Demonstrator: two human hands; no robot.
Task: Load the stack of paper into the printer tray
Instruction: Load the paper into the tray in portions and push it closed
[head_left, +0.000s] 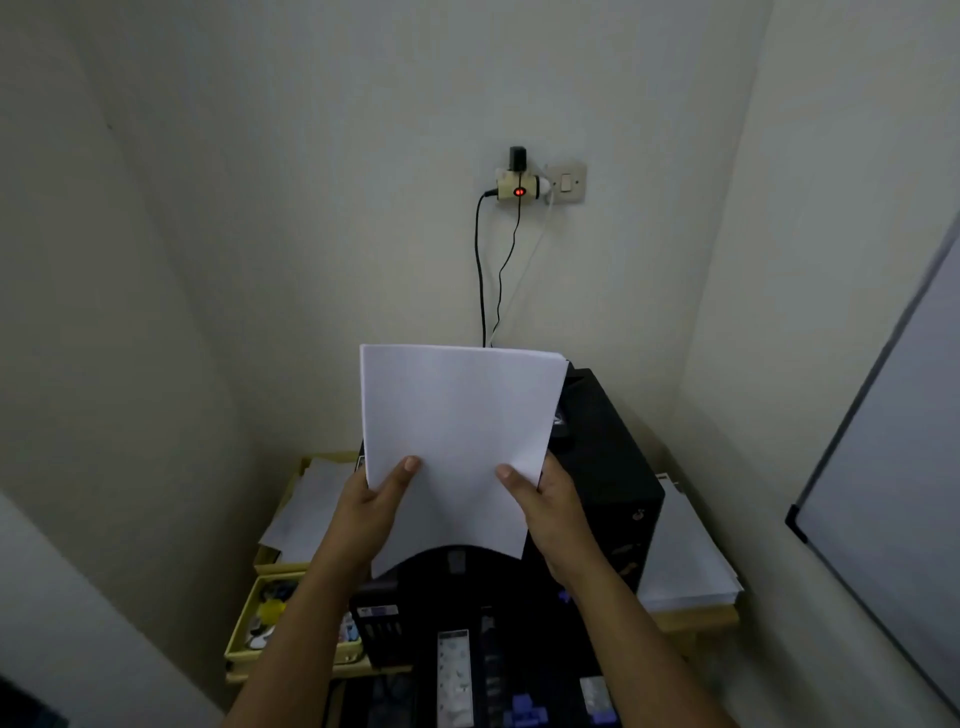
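I hold a white stack of paper (457, 436) upright above the black printer (608, 478). My left hand (376, 512) grips its lower left edge, thumb on the front face. My right hand (553, 512) grips the lower right edge the same way. The sheets' bottom edge hangs just over the printer's curved black top (457, 558). The paper hides the printer's rear part, so I cannot see the tray opening.
Yellow trays (244, 631) with papers and small items stand left of the printer. Another paper pile (685, 561) lies at its right on the wooden table. A wall socket (519, 189) with cables is above. A whiteboard (893, 493) leans at right.
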